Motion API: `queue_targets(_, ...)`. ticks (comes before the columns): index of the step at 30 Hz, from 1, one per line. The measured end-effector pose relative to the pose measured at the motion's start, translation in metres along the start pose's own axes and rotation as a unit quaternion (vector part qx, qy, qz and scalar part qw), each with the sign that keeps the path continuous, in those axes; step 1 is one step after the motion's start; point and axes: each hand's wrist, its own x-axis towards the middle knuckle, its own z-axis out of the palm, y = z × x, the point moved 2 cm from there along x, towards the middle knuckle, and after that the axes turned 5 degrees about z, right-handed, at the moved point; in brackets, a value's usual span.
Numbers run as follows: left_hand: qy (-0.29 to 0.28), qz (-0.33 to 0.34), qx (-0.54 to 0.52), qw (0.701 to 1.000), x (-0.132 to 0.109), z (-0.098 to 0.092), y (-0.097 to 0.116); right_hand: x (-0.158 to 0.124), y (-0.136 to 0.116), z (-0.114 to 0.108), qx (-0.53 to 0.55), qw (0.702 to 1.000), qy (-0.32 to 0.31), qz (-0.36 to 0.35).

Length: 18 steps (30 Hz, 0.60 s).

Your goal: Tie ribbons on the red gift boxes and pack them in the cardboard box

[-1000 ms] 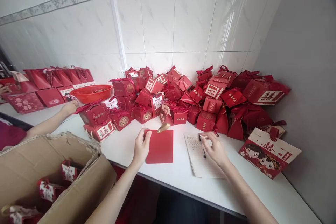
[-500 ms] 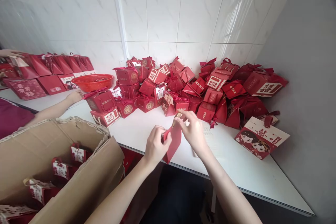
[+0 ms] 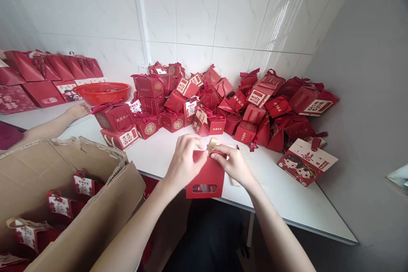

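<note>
A red gift box (image 3: 207,174) with a cut-out window low on its face stands at the table's front edge, between my hands. A gold ribbon loop (image 3: 211,143) sticks up from its top. My left hand (image 3: 185,159) is closed on the box's upper left edge, thumb on the near face and fingers behind. My right hand (image 3: 234,163) pinches the top edge at the right, beside the ribbon. Through the window something red and glossy shows, too small to name.
Many red gift boxes (image 3: 215,124) are piled along the wall. A box with two cartoon figures (image 3: 301,170) stands at right, near an open notebook (image 3: 250,163). At left are a red basin (image 3: 102,93), another person's arm (image 3: 47,125) and a cardboard carton (image 3: 95,195) holding several boxes.
The gift box has turned from edge-on so that its windowed face shows towards me. My left hand has moved up to the top edge; my right hand has lowered slightly.
</note>
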Motion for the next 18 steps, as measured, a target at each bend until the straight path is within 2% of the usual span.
queue_targets(2, -0.082, -0.047, -0.078, 0.992, 0.006, 0.004, -0.013, -0.002, 0.001, 0.005, 0.031, 0.999, 0.010, 0.004)
queue_targets(4, -0.132, -0.055, -0.132, 0.981, 0.007, 0.008, -0.019, -0.005, 0.001, 0.011, 0.033, 0.999, 0.029, -0.002)
queue_targets(10, -0.066, 0.028, -0.139, 0.988, -0.004, 0.013, -0.015, -0.014, 0.003, 0.023, 0.001, 0.991, 0.104, -0.084)
queue_targets(18, -0.067, 0.083, -0.098, 0.989, -0.011, 0.011, -0.019, -0.018, 0.005, 0.033, 0.006, 0.982, 0.171, -0.086)
